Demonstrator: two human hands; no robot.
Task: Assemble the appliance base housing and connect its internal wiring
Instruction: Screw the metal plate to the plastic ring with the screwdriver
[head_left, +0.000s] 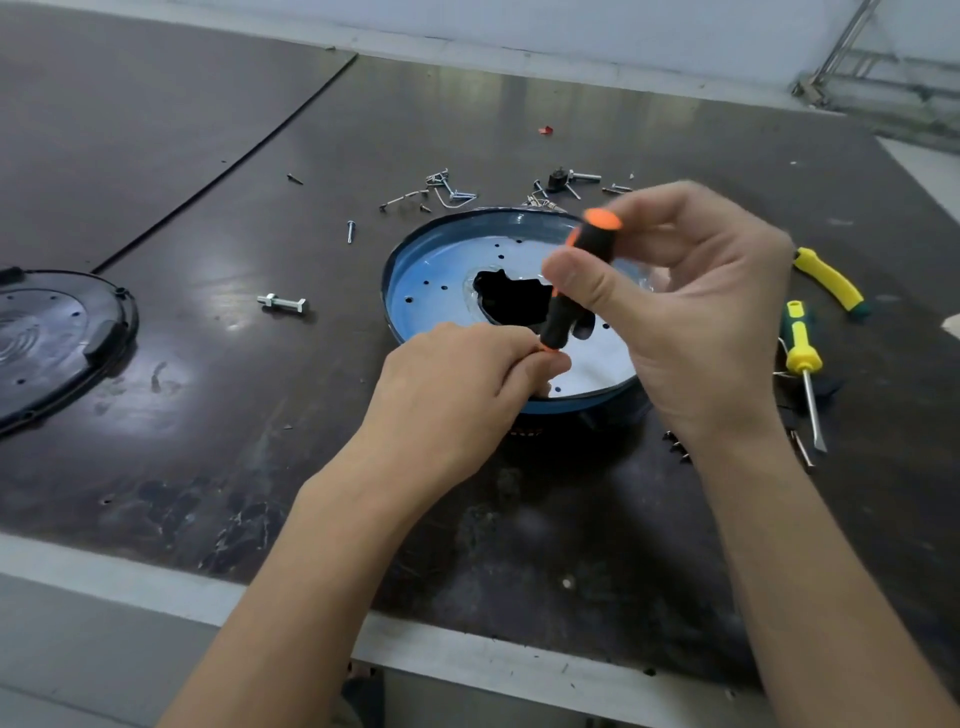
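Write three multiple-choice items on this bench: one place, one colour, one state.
1. Where is the black cover relative to the blue housing?
A. On top of it
B. To its left, apart
C. Inside it

2. What colours is the screwdriver in the right hand?
A. Yellow and green
B. Black and orange
C. All red

3. How is the yellow screwdriver right of the housing?
A. Lying on the table, untouched
B. Standing upright in the housing
C. Lying on the cover

Answers: 1 B, bare table separates them. 2 B, black grip with orange cap. 3 A, it lies flat with no hand on it.
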